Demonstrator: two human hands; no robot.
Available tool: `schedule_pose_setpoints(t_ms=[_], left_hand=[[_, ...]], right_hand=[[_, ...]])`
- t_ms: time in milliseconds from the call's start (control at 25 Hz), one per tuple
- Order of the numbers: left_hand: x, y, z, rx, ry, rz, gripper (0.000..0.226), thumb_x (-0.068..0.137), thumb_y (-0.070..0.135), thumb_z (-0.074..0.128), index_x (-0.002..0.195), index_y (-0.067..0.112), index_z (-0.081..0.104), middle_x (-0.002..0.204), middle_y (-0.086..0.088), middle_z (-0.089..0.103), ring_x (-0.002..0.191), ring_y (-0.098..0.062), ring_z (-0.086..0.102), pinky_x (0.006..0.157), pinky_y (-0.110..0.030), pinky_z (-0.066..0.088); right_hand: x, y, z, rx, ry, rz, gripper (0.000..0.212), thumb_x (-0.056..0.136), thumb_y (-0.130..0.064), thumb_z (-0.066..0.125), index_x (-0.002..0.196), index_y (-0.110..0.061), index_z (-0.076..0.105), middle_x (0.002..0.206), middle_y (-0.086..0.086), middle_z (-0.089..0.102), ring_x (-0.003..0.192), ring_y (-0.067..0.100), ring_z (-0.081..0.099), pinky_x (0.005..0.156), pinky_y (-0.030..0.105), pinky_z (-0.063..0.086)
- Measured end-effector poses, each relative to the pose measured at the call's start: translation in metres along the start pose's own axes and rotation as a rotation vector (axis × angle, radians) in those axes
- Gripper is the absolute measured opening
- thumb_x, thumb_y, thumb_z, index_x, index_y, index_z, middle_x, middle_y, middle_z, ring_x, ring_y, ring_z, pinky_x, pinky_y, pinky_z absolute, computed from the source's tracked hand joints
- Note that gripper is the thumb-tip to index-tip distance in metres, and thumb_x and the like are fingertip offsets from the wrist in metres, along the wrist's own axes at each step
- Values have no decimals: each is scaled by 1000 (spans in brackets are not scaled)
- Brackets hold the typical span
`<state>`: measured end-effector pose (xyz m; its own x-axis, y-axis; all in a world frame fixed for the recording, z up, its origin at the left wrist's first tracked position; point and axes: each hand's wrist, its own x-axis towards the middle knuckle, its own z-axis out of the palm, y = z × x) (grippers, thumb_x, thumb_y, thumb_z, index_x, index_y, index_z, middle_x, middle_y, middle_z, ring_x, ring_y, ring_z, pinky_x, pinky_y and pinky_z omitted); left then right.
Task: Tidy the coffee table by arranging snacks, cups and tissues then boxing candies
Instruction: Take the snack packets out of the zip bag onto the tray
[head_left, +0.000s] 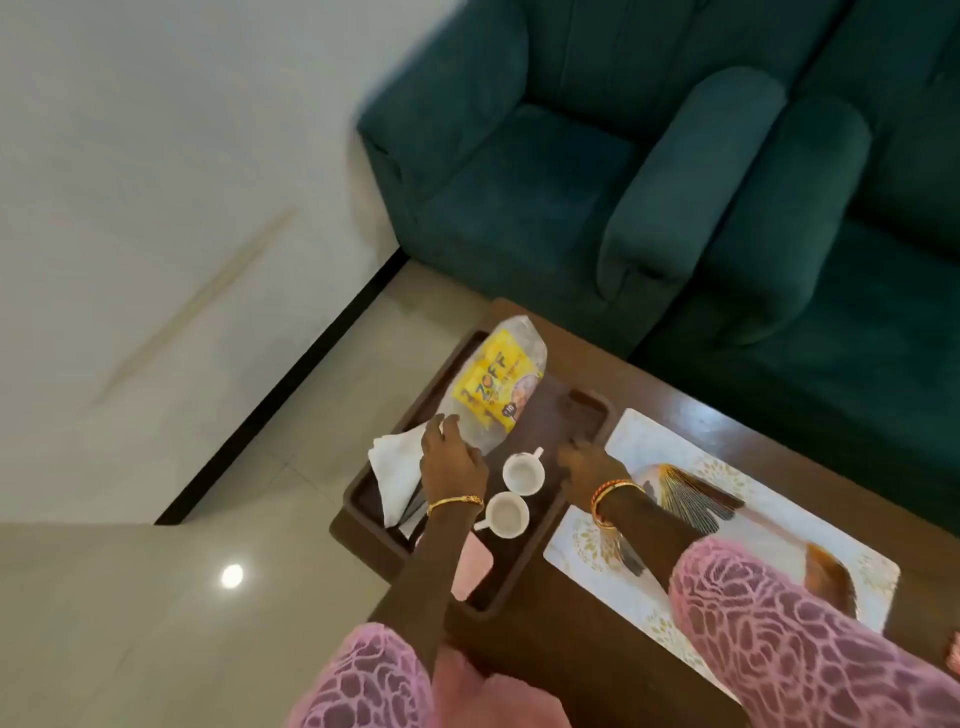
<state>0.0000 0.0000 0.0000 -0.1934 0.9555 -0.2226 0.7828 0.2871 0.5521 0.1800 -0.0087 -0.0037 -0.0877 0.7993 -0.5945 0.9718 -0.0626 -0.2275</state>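
Observation:
A dark brown tray (587, 410) lies on the wooden coffee table (670, 400). In it a clear snack bag with a yellow label (496, 384) lies at the far end. My left hand (452, 462) rests at the bag's near end, over folded white tissues (397, 470); whether it grips the bag I cannot tell. Two white cups (523, 473) (508, 514) stand side by side in the tray's middle. My right hand (587, 462) touches the tray's right rim, fingers spread. A pink item (470, 569) lies at the tray's near end, partly hidden by my left arm.
A white patterned mat (769, 512) with a fan-like feathered piece (691, 501) covers the table to the right of the tray. Green sofas (597, 182) stand close behind the table. Tiled floor (171, 597) lies to the left.

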Motion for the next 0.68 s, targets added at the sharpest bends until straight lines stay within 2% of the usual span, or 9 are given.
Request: schedule_pose_setpoints(t_ms=[120, 240, 320, 400, 480, 560, 640, 680], left_hand=[[48, -16, 0, 102, -62, -89, 63, 83, 19, 60, 138, 6, 33, 145, -15, 36, 132, -33, 38, 100, -45, 43], [70, -34, 14, 173, -215, -107, 74, 82, 30, 62, 142, 6, 26, 145, -15, 37, 133, -31, 38, 101, -44, 41], [74, -43, 22, 128, -278, -96, 69, 83, 30, 61, 140, 7, 30, 138, -16, 45, 126, -33, 45, 97, -45, 44], [78, -46, 25, 17, -269, -98, 56, 84, 25, 60, 133, 6, 40, 127, -19, 53, 115, -36, 52, 91, -46, 48], [80, -45, 23, -90, -210, -64, 34, 87, 17, 56, 118, 4, 51, 116, -20, 59, 107, -37, 56, 85, -44, 49], [79, -39, 21, -181, -170, -7, 21, 91, 12, 51, 110, 3, 56, 111, -18, 64, 103, -37, 60, 84, -40, 48], [75, -24, 16, -261, -177, 82, 23, 91, 6, 49, 112, 3, 57, 112, -16, 68, 104, -32, 62, 87, -36, 48], [70, -15, 15, -293, -196, 140, 27, 89, 4, 48, 114, 3, 58, 113, -15, 68, 106, -29, 63, 88, -33, 48]], right_hand=[[58, -36, -20, 53, 81, -77, 42, 83, -10, 55, 124, -10, 47, 127, 17, 49, 120, 37, 46, 90, 46, 48], [104, -66, -33, 101, 193, -6, 63, 83, -8, 57, 140, -16, 31, 141, 16, 36, 124, 38, 43, 90, 47, 49], [120, -76, -32, 28, 231, 32, 76, 83, -6, 56, 146, -20, 17, 146, 19, 28, 125, 40, 41, 92, 48, 48], [133, -85, -30, 43, 221, 56, 79, 85, -8, 54, 147, -24, 9, 146, 22, 27, 122, 43, 43, 93, 50, 48], [139, -95, -29, 341, 208, 173, 74, 89, -18, 50, 148, -21, 5, 144, 23, 31, 116, 45, 49, 92, 49, 48], [141, -101, -29, 713, 250, 378, 74, 89, -35, 46, 147, -17, 4, 142, 25, 37, 116, 44, 51, 96, 49, 46], [140, -102, -32, 1003, 226, 574, 87, 81, -49, 55, 145, -13, 8, 138, 22, 46, 118, 41, 52, 99, 49, 45], [138, -98, -35, 1132, 186, 651, 92, 76, -49, 63, 143, -10, 13, 132, 21, 52, 114, 39, 56, 96, 50, 47]])
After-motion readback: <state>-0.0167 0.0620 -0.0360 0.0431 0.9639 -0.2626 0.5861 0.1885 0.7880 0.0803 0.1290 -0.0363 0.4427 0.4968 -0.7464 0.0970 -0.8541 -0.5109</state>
